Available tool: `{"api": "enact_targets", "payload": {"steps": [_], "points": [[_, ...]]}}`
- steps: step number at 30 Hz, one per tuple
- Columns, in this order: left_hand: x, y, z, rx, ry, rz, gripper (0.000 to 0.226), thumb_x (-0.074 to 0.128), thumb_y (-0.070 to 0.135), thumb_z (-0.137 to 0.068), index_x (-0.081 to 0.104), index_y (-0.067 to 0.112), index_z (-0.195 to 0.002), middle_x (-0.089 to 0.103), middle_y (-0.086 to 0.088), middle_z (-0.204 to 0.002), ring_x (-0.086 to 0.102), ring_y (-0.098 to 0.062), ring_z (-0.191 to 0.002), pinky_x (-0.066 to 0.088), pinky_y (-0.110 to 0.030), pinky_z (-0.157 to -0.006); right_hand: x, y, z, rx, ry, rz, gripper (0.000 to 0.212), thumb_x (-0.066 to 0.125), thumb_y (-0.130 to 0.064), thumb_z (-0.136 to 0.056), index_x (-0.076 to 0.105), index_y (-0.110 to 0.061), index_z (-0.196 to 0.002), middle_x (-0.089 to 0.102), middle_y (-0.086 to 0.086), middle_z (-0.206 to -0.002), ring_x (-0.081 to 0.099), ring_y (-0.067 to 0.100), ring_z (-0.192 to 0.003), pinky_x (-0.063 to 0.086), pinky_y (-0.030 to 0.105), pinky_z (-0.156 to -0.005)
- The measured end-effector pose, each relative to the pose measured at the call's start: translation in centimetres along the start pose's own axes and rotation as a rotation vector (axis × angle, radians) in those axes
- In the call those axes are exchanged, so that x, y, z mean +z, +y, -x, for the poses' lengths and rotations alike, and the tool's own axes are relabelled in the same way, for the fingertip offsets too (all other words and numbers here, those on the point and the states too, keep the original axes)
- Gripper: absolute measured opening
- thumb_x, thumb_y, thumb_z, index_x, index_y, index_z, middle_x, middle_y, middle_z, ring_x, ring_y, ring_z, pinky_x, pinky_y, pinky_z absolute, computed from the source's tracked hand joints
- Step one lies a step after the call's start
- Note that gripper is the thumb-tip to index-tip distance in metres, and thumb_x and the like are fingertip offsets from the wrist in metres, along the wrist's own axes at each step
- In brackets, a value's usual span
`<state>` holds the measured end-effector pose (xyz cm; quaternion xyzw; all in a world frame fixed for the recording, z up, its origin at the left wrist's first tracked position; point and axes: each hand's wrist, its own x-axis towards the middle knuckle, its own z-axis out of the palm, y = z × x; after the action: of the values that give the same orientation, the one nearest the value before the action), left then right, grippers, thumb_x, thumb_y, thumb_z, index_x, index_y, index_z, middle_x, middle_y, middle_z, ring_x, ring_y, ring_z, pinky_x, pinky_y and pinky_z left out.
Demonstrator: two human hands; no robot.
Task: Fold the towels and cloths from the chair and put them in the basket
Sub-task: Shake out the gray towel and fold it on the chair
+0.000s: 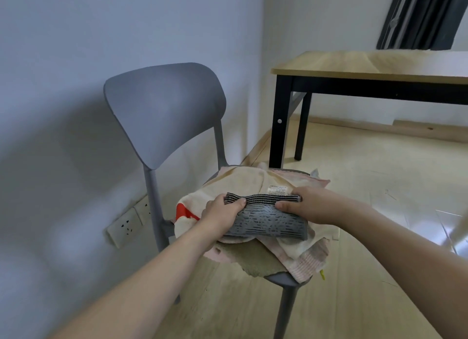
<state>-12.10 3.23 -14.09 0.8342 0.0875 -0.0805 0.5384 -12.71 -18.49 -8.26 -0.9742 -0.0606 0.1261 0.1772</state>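
Both forearms reach to the chair (164, 106) seat at 12 o'clock, left hand (222, 212) and right hand (304, 204) each in a closed grip on the grey striped cloth (266, 219) atop the towel pile (253, 181); crease should be pressed flat, edges aligned, basket unseen

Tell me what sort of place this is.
Probably a plain room in a home: a grey chair piled with towels stands against a bare wall beside a wooden table, with wall sockets low down.
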Motion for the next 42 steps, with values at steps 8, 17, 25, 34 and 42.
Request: {"api": "enact_targets", "payload": {"steps": [8, 17, 25, 34, 42], "points": [[0.0, 0.4, 0.7, -0.026, -0.048, 0.135, 0.082, 0.057, 0.064, -0.075, 0.035, 0.022, -0.141, 0.051, -0.005, -0.137, 0.051, -0.028, -0.121, 0.041, -0.046, -0.105, 0.8, 0.6, -0.2, 0.017, 0.032, -0.423, 0.053, 0.064, -0.063, -0.076, 0.062, -0.017, -0.102, 0.066, 0.001, -0.105, 0.063, 0.019, -0.098, 0.053, 0.041, -0.091], [-2.6, 5.1, 4.9, 0.053, -0.156, 0.451, 0.033, 0.061, 0.027, -0.09, 0.06, 0.007, -0.115, 0.071, -0.016, -0.105, 0.067, -0.034, -0.094, 0.054, -0.05, -0.086, -3.1, -2.7, 5.1, 0.006, -0.03, -1.09, 0.045, 0.068, -0.029, -0.085, 0.052, -0.005, -0.12, 0.068, 0.018, -0.11, 0.069, 0.031, -0.096, 0.058, 0.04, -0.08], [-4.0, 10.7, 7.8, -0.002, -0.321, 0.499, 0.027, 0.056, 0.038, -0.089, 0.066, 0.013, -0.091, 0.071, -0.012, -0.089, 0.067, -0.03, -0.075, 0.057, -0.04, -0.07, -7.3, -4.8, 8.6, -0.078, 0.195, -1.265, 0.033, 0.069, -0.014, -0.086, 0.058, -0.005, -0.115, 0.069, 0.019, -0.106, 0.072, 0.031, -0.083, 0.06, 0.038, -0.065], [-0.3, 10.5, 3.3, 0.225, 0.166, 0.297, 0.037, 0.065, 0.045, -0.087, 0.061, 0.009, -0.082, 0.066, -0.005, -0.076, 0.063, -0.019, -0.067, 0.05, -0.029, -0.058, -5.5, -2.8, 3.5, 0.223, 0.302, -1.006, 0.046, 0.052, -0.049, -0.092, 0.068, -0.006, -0.091, 0.071, 0.01, -0.083, 0.068, 0.026, -0.075, 0.054, 0.033, -0.072], [2.8, 8.5, -9.0, 0.101, 0.258, 0.129, 0.04, 0.058, 0.052, -0.075, 0.056, 0.012, -0.073, 0.057, -0.005, -0.07, 0.057, -0.025, -0.069, 0.044, -0.034, -0.066, -3.3, 1.3, -8.9, 0.345, 0.499, -0.809, 0.053, 0.056, -0.04, -0.087, 0.041, -0.016, -0.042, 0.051, 0.001, -0.055, 0.051, 0.028, -0.064, 0.026, 0.041, -0.077]]}}
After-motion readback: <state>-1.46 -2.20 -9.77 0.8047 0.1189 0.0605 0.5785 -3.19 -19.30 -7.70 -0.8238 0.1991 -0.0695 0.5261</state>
